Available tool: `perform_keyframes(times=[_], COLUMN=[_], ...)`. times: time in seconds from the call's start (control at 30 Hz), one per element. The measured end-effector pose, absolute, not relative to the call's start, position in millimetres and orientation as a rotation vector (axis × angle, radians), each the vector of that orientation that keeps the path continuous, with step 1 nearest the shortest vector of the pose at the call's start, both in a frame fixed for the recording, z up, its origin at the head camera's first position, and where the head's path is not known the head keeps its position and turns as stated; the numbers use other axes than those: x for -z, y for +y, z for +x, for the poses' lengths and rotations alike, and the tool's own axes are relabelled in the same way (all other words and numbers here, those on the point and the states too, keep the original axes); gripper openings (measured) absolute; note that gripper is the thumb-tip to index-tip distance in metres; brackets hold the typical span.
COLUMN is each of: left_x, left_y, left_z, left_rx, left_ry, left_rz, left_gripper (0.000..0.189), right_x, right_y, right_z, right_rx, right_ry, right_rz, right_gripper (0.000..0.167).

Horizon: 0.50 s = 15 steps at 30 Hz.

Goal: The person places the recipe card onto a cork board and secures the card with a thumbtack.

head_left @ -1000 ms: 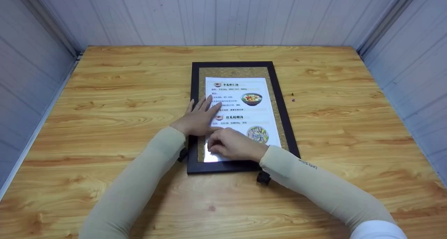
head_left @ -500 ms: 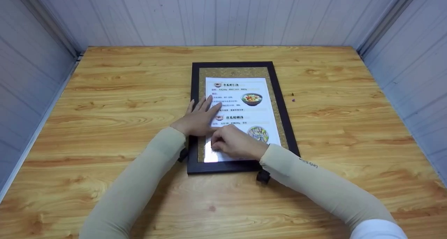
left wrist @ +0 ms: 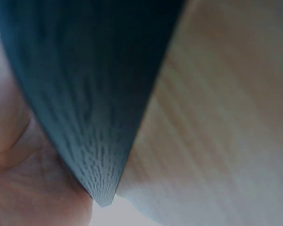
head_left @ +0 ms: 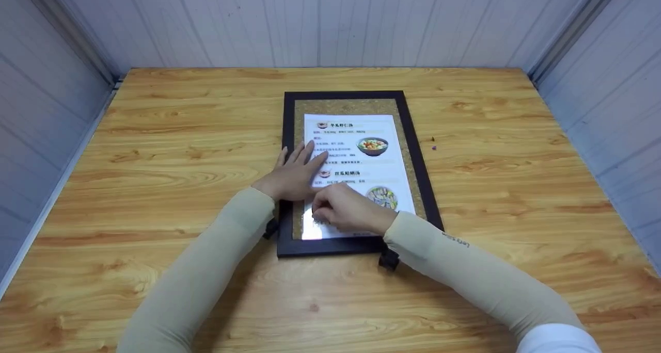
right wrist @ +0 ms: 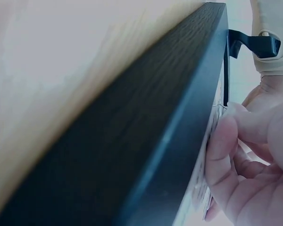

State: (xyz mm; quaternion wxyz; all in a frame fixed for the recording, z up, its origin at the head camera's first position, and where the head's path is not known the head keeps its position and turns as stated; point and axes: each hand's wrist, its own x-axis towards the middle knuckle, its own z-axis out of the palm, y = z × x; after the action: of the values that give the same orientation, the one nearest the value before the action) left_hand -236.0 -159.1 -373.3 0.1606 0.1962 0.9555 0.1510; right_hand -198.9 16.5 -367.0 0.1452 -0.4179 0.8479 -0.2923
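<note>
A printed recipe sheet with two food pictures lies on a cork board with a black frame. Across the board's left side, my left hand rests with fingers spread on the sheet. The left wrist view shows its palm beside the frame edge. My right hand, fingers curled, is low on the sheet, next to the left thumb. In the right wrist view, the right hand pinches a small pin at the sheet; only its thin shaft shows, its head is hidden by the fingertips.
The board lies flat on a wood-grain table. Two tiny dark and purple bits lie on the table right of the frame. Pale panel walls enclose the back and sides. Black wrist cameras hang under the sleeves near the frame.
Over the last second my right hand has shifted slightly right and up on the sheet, then stayed nearly still. The left hand, sheet and board have not moved.
</note>
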Motion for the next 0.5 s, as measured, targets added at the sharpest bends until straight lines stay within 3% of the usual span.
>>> perform_keyframes(times=[0.5], left_x=[372.6], left_y=[-157.6], left_z=[-236.4], left_rx=[-0.443], left_ry=[2.727], left_rz=[0.550], left_gripper=[0.088], right_x=[369.4], right_y=[13.1], right_z=[-195.3], right_rx=[0.735], right_ry=[2.491], right_rz=[-1.235], right_gripper=[0.008])
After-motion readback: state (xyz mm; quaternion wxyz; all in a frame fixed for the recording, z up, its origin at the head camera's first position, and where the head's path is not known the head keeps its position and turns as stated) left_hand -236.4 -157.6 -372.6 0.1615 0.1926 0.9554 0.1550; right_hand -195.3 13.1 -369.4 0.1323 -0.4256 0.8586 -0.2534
